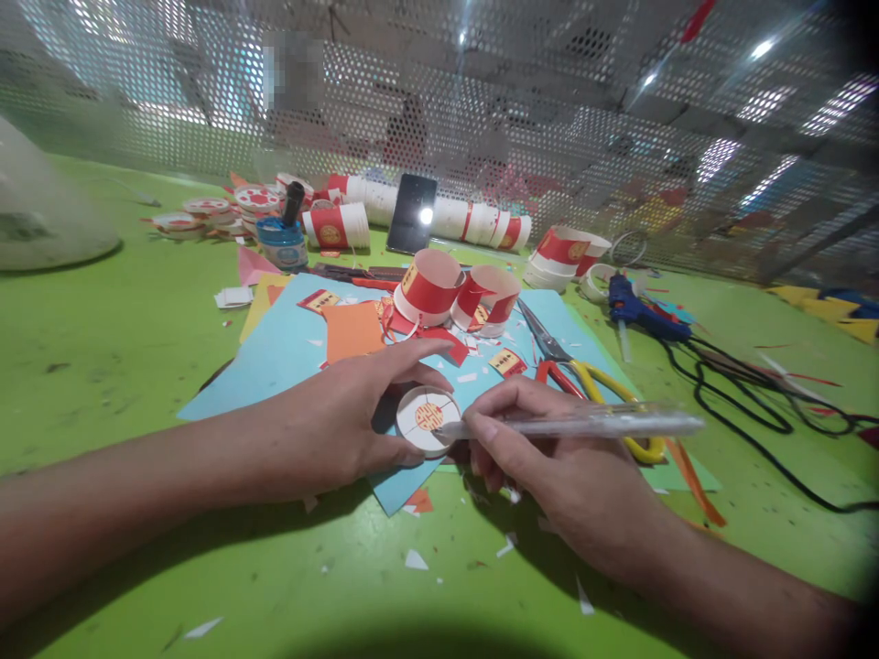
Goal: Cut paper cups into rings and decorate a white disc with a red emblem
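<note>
Between the thumb and fingers of my left hand [343, 407] is a round white paper cup bottom [416, 407] with an orange pattern at its centre and thin dark lines running to its rim. My right hand [549, 458] grips a clear-barrelled pen [604, 422], its tip against the disc near the orange pattern. Just beyond lie two red-and-white cut paper cup pieces [427, 288] on light blue paper [275, 343]. Scissors with yellow and red handles [591, 380] rest beside my right hand, partly hidden by it.
Behind stand a dark phone [412, 212], a blue jar [281, 243] and stacked paper cups [336, 226] lying sideways. To the right is a blue glue gun [645, 311] with a looping black cord. Paper scraps dot the green table [261, 586]; a perforated metal screen [481, 119] bounds the back.
</note>
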Motion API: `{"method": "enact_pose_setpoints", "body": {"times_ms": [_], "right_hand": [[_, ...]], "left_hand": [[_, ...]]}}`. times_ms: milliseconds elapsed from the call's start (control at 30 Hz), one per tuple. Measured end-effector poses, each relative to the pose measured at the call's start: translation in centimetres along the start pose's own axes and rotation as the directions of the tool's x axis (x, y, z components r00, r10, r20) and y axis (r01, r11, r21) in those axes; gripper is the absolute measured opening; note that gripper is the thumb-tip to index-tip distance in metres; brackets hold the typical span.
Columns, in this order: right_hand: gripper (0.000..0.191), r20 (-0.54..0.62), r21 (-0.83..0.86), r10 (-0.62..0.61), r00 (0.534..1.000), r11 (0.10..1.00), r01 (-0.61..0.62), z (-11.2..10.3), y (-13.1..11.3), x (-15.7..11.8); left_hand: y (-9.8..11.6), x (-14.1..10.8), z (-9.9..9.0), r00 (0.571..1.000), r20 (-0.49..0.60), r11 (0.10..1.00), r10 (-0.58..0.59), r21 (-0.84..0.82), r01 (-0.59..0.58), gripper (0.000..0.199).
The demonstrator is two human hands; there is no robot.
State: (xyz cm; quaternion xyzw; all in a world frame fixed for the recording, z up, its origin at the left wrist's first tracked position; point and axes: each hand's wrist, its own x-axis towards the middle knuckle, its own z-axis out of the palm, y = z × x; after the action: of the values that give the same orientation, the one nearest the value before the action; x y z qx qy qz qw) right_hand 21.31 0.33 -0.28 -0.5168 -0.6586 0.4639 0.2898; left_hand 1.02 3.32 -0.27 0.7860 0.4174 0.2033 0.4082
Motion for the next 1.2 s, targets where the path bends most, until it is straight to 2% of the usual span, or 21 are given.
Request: {"method": "enact_pose_setpoints", "body": {"times_ms": [400,700,1033,1200], "right_hand": [[0.014,-0.014,-0.008,0.009,1.000,1.000,-0.010,0.04,-0.06,-0.02],[0.017,-0.011,0.009,-0.026,1.000,1.000,0.026,-0.16,0.21,0.18],[0.016,-0.003,0.002,-0.028,1.000,1.000,0.028,-0.19,0.20,0.10],[0.015,-0.001,-0.018,-0.005,1.000,1.000,0.005,-0.11,0.35,0.07]], "left_hand": [[-0.11,0.13,-0.12,1.000,0.005,1.000,0.011,0.011,-0.011,0.058],[-0.13,0.02,-0.08,1.000,0.007,1.000,0.026,-0.010,-0.026,0.070],[-0.03,0.18,-0.11,0.999,0.011,0.999,0.033,0.013,-0.033,0.051],[-0.20,0.15,-0.06,0.999,0.007,0.999,0.033,0.017,-0.033,0.049]]}}
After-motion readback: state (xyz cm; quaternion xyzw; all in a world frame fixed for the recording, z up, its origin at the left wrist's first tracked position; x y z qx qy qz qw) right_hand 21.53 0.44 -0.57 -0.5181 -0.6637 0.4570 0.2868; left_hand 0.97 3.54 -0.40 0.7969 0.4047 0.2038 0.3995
